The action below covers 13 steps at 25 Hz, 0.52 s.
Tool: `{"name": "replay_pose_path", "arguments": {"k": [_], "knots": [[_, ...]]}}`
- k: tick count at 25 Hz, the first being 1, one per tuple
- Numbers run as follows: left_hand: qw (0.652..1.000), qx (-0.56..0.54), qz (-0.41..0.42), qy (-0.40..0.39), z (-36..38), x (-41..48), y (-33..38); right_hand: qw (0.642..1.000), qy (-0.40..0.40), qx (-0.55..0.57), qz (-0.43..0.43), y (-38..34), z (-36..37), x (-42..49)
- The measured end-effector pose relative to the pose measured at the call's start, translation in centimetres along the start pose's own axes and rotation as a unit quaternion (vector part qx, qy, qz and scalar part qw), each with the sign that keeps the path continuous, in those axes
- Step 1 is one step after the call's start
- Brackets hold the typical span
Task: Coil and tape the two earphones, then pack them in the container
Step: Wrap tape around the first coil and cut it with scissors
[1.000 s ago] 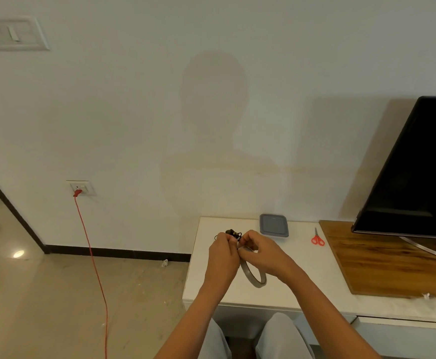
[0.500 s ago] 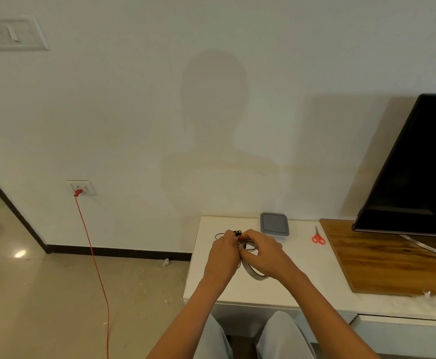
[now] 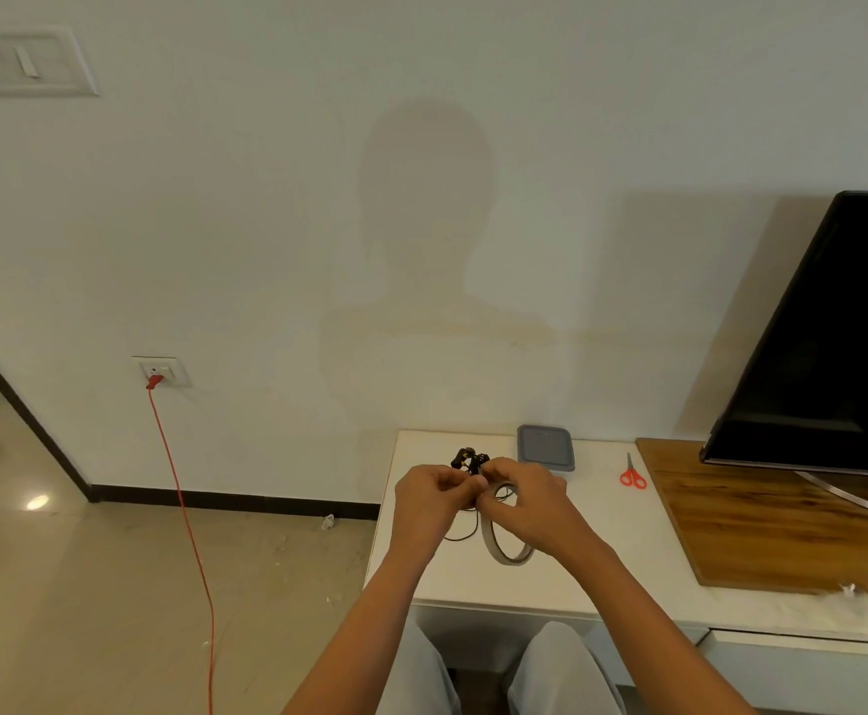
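Reaching forward over the near-left part of a white table (image 3: 602,534), fingertips meeting. Left hand (image 3: 429,495) curled, pinching a black earphone (image 3: 469,459): buds poking up on the far side, cable looping below. Right hand (image 3: 522,500) curled, gripping a tape roll (image 3: 507,552), ring hanging beneath. Farther back, a grey lidded container (image 3: 545,448); right of it, red scissors (image 3: 633,477).

Earphones (image 3: 469,459) mostly hidden, tape roll (image 3: 510,558) half covered, television (image 3: 824,343) cropped

White wall (image 3: 267,224) meets glossy beige floor (image 3: 86,611) (1 glare spot (image 3: 37,503)) beside a white cabinet (image 3: 628,518).
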State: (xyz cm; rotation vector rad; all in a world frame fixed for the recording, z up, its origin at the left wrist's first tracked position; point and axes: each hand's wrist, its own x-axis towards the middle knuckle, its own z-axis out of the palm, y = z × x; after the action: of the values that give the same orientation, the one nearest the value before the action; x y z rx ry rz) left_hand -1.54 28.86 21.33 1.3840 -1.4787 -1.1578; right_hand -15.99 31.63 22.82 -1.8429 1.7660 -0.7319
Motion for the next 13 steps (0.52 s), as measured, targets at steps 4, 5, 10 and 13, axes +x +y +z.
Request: {"name": "replay_pose_path", "arguments": {"k": [4, 5, 10, 13], "knots": [[1.000, 0.017, -0.009, 0.018, 0.0, 0.1, 0.1, 1.000, -0.012, -0.007, -0.002, -0.4, 0.0, 0.1], [1.000, 0.024, -0.004, 0.004, -0.1, 0.1, 0.2, 1.000, -0.022, -0.008, 0.003, -0.4, -0.2, 0.1], [0.988, 0.098, 0.030, -0.111, -1.2, 0.3, 0.3, 0.993, -0.100, 0.040, 0.042, 0.4, -2.2, 0.5], [0.981, 0.132, 0.025, -0.139, -1.0, 0.3, 0.5, 0.990, -0.122, 0.055, 0.036, 0.9, -2.6, 0.8]]}}
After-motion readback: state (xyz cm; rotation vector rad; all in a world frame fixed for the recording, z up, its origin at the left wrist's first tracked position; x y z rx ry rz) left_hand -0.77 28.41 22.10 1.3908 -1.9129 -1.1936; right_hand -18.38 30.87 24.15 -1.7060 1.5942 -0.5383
